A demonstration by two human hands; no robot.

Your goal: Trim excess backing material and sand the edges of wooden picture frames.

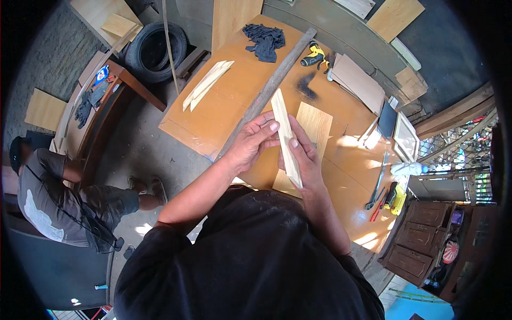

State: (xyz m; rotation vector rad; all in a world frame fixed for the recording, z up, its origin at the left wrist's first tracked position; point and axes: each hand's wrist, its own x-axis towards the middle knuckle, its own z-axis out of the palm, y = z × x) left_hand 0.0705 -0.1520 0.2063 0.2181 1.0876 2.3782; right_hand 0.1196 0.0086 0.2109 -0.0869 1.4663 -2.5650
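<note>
A narrow pale wood strip (286, 140) with slanted ends is held up in front of me, tilted over the table. My right hand (304, 157) wraps round its lower part, the thumb lying on its face. My left hand (255, 141) is closed at the strip's left edge, thumb and curled fingers against it; some fingertips are hidden. Under the right hand lies a flat wooden board (316, 121) on the brown tabletop (234, 114). Two or more similar pale strips (209, 85) rest together at the far left of the table.
A long grey bar (266, 90) crosses the table. Beyond are a dark cloth (265, 41) and a yellow-black drill (313, 55). Hand tools (378, 184) and a plastic bottle (408, 168) lie at right. Another person (69, 197) bends over a bench at left, near a tyre (156, 52).
</note>
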